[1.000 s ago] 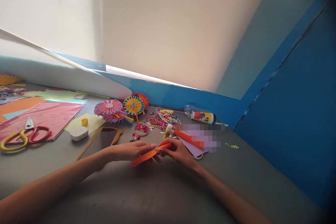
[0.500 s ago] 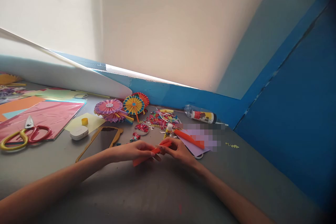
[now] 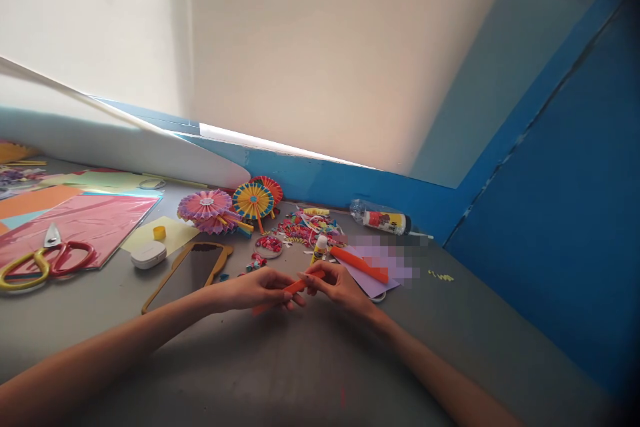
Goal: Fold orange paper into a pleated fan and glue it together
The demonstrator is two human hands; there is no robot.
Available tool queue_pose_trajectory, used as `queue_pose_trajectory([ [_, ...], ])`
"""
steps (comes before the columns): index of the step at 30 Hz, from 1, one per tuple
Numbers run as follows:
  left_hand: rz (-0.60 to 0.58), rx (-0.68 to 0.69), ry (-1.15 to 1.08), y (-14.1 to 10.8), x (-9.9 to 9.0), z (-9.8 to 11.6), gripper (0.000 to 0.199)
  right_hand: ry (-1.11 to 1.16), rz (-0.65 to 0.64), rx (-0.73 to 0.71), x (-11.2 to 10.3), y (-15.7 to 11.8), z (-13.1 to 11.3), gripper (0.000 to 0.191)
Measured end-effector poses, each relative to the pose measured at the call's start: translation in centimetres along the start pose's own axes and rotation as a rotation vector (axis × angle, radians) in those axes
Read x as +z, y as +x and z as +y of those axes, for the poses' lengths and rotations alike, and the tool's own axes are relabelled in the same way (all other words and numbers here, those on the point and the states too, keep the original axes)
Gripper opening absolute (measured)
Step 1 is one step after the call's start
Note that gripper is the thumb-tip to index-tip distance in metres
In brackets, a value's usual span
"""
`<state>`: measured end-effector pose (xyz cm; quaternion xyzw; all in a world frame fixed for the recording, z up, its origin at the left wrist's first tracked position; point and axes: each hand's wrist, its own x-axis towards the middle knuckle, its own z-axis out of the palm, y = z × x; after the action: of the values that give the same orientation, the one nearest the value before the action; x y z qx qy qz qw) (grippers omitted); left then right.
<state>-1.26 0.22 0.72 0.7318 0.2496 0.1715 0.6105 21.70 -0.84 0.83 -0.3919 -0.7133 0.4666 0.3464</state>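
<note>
Down at the front of the grey surface, we've got both hands working together! The left hand and the right hand meet in the middle, and each grip is closed, pinching an orange paper strip between thumb and fingers. The strip runs at a slant across the gap, its lower end poking out below the left hand.

Just ahead, a glue stick stands upright by a sheet of lilac paper, with a second orange strip lying across that sheet. Behind them, a heap of colourful paper scraps spreads along the blue wall, and a plastic bottle lies on its side against it.

Over to the left, three paper rosettes are clustered together, beside a tan cut-out frame and a white case. Further left, yellow-and-red-handled scissors rest on a pink sheet!
</note>
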Motion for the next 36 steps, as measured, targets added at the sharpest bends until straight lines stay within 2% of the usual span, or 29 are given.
queue_pose_trajectory([
  [7, -0.010, -0.022, -0.020, 0.1, -0.1, -0.3, 0.047, 0.021, 0.047, -0.002, 0.0, 0.2, 0.3, 0.037],
  [17, -0.056, -0.051, -0.105, -0.2, -0.2, 0.0, 0.041, 0.028, 0.089, 0.031, -1.2, 0.3, 0.0, 0.035],
  [25, -0.203, -0.079, -0.283, -1.1, 0.0, 1.7, 0.034, 0.009, 0.050, -0.002, -2.8, 0.1, 0.0, 0.033],
  [31, -0.064, -0.113, -0.302, -1.0, 0.6, 1.0, 0.036, -0.021, 0.062, -0.020, -3.0, 0.0, -0.1, 0.033],
  [36, -0.065, -0.068, -0.301, -0.7, 0.8, 0.8, 0.038, 0.020, 0.071, 0.000, -3.1, 0.3, -0.1, 0.036],
])
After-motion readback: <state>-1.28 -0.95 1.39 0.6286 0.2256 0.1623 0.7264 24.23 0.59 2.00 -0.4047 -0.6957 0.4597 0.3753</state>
